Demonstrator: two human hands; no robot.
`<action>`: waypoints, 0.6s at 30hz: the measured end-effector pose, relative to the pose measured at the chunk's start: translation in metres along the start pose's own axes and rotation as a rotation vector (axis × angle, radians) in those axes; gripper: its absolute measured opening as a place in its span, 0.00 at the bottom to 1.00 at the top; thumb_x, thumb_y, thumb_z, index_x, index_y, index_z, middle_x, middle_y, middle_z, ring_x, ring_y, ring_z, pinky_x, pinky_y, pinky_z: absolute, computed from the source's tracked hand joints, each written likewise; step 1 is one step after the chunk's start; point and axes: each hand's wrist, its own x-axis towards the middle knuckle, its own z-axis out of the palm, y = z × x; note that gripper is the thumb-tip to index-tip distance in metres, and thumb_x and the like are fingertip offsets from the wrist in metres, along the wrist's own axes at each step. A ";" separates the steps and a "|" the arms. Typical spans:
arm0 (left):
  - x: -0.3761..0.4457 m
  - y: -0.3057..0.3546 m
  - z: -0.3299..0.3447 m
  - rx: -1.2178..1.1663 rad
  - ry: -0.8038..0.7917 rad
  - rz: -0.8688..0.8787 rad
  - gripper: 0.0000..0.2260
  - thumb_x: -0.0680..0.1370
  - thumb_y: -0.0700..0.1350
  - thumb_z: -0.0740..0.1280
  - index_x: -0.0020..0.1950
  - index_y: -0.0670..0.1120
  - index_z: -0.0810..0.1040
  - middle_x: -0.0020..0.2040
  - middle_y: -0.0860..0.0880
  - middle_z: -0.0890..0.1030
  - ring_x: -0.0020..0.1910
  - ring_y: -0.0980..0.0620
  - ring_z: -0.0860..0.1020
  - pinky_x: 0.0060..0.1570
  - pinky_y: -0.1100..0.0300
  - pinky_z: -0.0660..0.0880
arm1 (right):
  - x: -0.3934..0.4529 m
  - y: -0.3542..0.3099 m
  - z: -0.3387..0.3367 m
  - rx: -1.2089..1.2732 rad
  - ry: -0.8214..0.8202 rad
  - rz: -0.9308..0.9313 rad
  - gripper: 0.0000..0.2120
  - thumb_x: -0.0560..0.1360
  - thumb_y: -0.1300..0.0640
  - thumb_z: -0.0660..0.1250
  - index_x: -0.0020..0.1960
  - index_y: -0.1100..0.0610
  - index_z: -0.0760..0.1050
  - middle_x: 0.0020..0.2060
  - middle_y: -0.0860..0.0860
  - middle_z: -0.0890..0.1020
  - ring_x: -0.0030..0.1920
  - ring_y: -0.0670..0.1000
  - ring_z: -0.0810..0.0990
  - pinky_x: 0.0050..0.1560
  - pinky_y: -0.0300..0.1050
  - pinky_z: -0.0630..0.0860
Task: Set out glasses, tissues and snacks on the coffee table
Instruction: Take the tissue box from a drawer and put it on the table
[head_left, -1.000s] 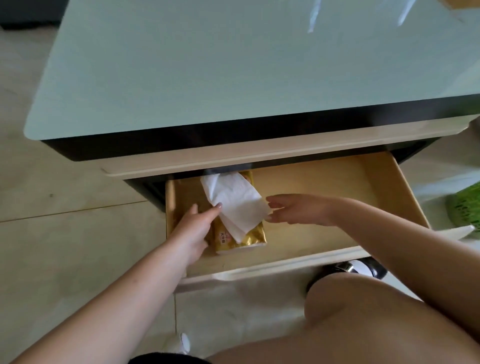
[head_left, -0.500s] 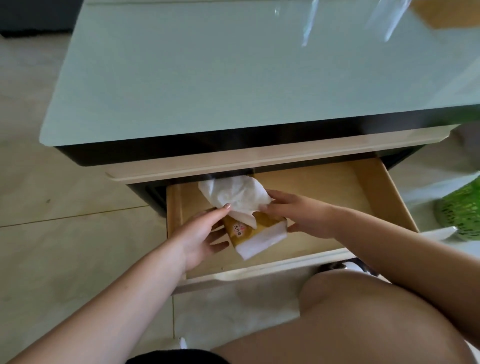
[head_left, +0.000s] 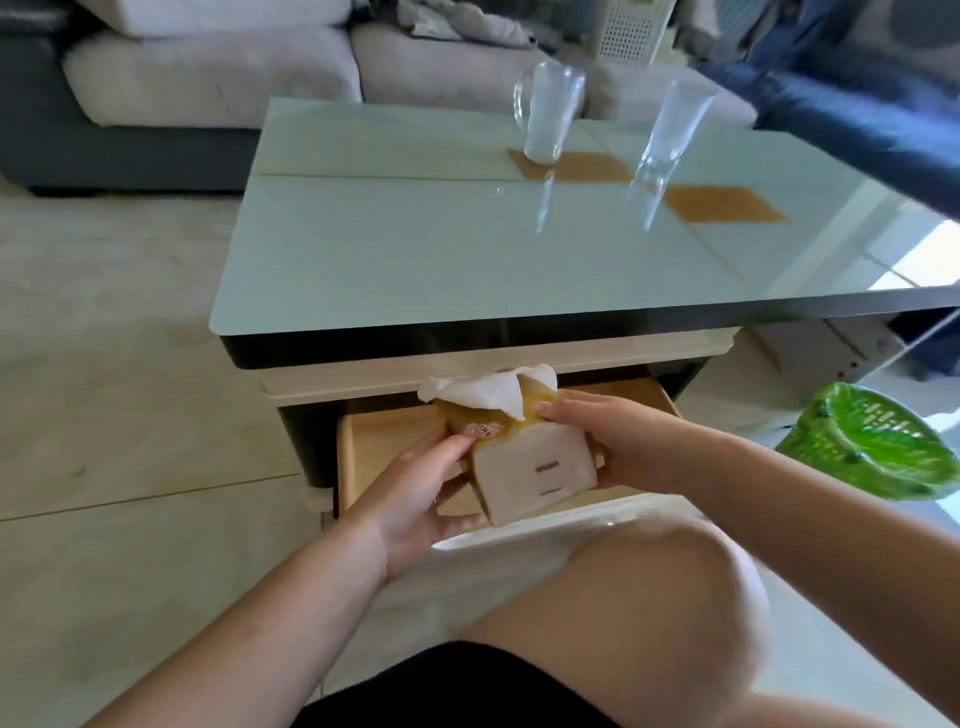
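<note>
Head view: both hands hold the tissue pack above the open drawer of the coffee table; the left hand grips its left side with curled fingers, the right hand clasps its right side, thumb on top; a white tissue sticks out of the pack's top; the pack tilts, its pale end facing the camera. On the glossy tabletop stand two glasses, a mug glass on a brown coaster; a tall glass stands just beside a second coaster. A green basket sits on the floor at right; a sofa lies beyond.
</note>
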 end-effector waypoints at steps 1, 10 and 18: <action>-0.008 0.002 0.003 0.001 -0.019 0.022 0.12 0.77 0.49 0.66 0.59 0.52 0.79 0.58 0.49 0.80 0.62 0.48 0.74 0.58 0.40 0.75 | -0.011 -0.002 0.001 0.010 0.011 -0.016 0.10 0.75 0.50 0.65 0.56 0.46 0.74 0.53 0.55 0.81 0.56 0.55 0.80 0.59 0.57 0.75; -0.041 0.039 0.016 0.165 -0.096 0.382 0.15 0.78 0.50 0.64 0.65 0.59 0.73 0.57 0.53 0.81 0.58 0.54 0.78 0.48 0.53 0.78 | -0.063 -0.031 0.015 0.099 0.102 -0.285 0.15 0.74 0.52 0.67 0.61 0.47 0.74 0.51 0.50 0.84 0.52 0.52 0.83 0.54 0.52 0.80; 0.012 0.124 0.023 0.237 0.035 0.526 0.11 0.79 0.49 0.61 0.60 0.57 0.75 0.55 0.55 0.82 0.53 0.56 0.81 0.53 0.52 0.77 | -0.002 -0.094 0.011 0.214 0.274 -0.429 0.17 0.74 0.47 0.66 0.59 0.55 0.75 0.49 0.53 0.83 0.49 0.52 0.83 0.56 0.51 0.78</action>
